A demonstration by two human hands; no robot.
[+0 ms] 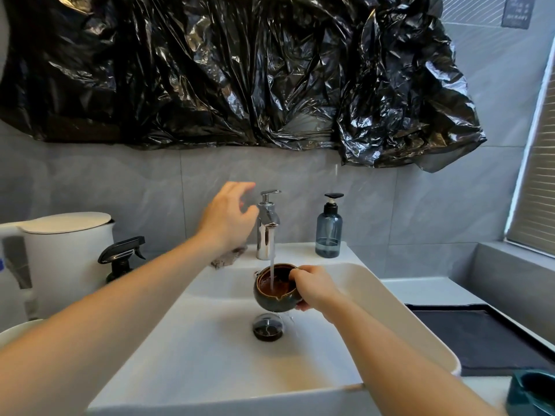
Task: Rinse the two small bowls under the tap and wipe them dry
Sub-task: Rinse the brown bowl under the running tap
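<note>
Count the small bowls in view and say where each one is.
2. A dark glazed bowl with a brown inside is held under the tap by the right hand; a teal bowl sits at bottom right, partly cut off.

1. Soft daylight enters from the slatted window blind (540, 187) at the right edge; the scene is evenly and moderately bright.
2. The crumpled black plastic sheet (240, 70) on the wall carries many small white glints.
3. The chrome tap (266, 226) shows bright specular streaks.
4. Shadows inside the white rectangular basin (210, 340) are faint and soft-edged.
5. Wide-angle distortion bends the wall tile lines and the window frame near the edges.
6. The raised left hand (228, 214) is slightly motion-blurred at the fingertips; the corners look softer than the centre.
</note>
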